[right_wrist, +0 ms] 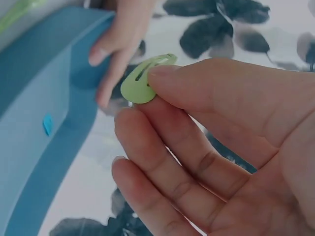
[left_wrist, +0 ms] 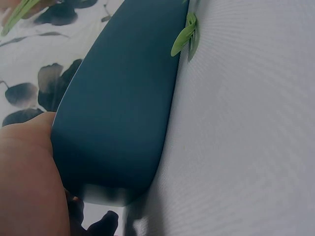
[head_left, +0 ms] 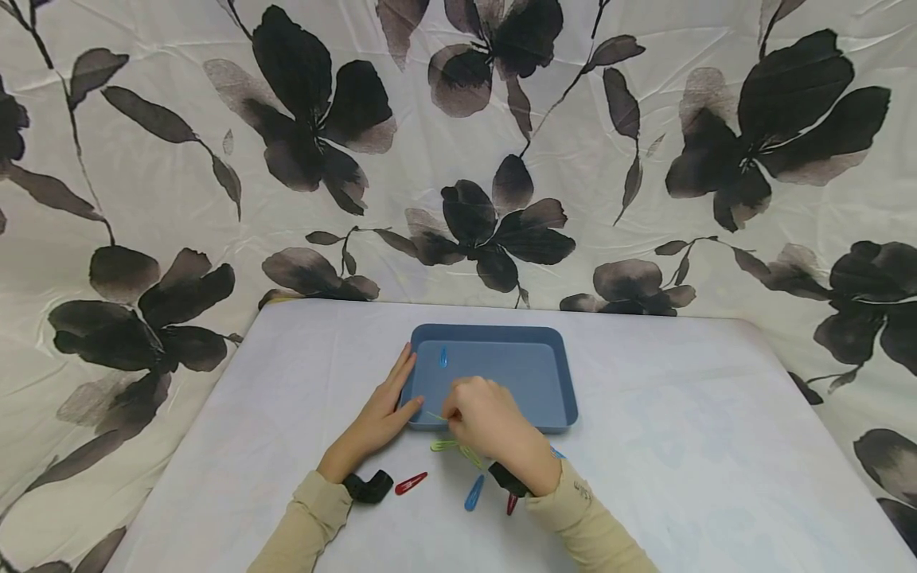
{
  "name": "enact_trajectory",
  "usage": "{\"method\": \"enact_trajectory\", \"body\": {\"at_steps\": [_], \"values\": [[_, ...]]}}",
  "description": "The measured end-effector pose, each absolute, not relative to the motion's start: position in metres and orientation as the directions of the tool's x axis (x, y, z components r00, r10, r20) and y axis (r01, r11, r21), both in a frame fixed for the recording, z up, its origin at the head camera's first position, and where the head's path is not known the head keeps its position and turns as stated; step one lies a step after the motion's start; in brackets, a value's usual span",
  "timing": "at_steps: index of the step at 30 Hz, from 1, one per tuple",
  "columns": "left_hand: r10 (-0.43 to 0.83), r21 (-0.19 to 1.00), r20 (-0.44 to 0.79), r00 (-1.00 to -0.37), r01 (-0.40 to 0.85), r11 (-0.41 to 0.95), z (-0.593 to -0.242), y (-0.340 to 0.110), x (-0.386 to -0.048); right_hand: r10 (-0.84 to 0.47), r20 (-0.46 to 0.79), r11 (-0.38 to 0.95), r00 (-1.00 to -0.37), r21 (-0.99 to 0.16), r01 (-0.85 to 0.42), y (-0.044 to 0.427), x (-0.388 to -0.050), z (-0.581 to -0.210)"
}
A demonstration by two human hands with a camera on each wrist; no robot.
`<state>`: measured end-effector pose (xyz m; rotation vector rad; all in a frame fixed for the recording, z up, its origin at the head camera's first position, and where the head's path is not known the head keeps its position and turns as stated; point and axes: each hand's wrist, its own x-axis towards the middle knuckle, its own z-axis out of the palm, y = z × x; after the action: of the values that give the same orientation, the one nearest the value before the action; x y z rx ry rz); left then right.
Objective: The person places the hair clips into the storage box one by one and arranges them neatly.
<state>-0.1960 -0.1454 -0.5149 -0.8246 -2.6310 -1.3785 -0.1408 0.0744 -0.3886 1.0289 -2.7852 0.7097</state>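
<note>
Between thumb and fingertips my right hand (head_left: 494, 422) pinches a light green snap hair clip (right_wrist: 135, 89), held above the near left part of a blue tray (head_left: 512, 374). My left hand (head_left: 378, 415) rests against the tray's left side, its fingers stretched along the rim and its thumb at the near corner. Inside the tray, toward the far left, lies one blue hair clip (head_left: 443, 358). Green hair clips (head_left: 442, 446) lie on the table just in front of the tray, partly covered by my right hand in the head view.
Nearer me on the white table (head_left: 680, 446) lie a red clip (head_left: 411, 483), a blue clip (head_left: 474, 493) and another red clip (head_left: 512, 504) beside my right wrist. Part of another blue clip (head_left: 558, 454) shows past that wrist. A floral cloth (head_left: 501, 159) hangs behind the table.
</note>
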Motion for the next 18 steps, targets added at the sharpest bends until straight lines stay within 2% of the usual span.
{"method": "enact_trajectory", "body": {"at_steps": [10, 18], "values": [[0.429, 0.749, 0.285, -0.857, 0.479, 0.458, -0.515, -0.146, -0.196, -0.494, 0.324, 0.614, -0.807, -0.528, -0.587, 0.086, -0.164, -0.379], [0.432, 0.747, 0.29, -0.854, 0.484, 0.456, -0.514, -0.145, -0.196, -0.365, 0.381, 0.484, -0.85, -0.702, -0.522, 0.094, -0.184, -0.377]]}}
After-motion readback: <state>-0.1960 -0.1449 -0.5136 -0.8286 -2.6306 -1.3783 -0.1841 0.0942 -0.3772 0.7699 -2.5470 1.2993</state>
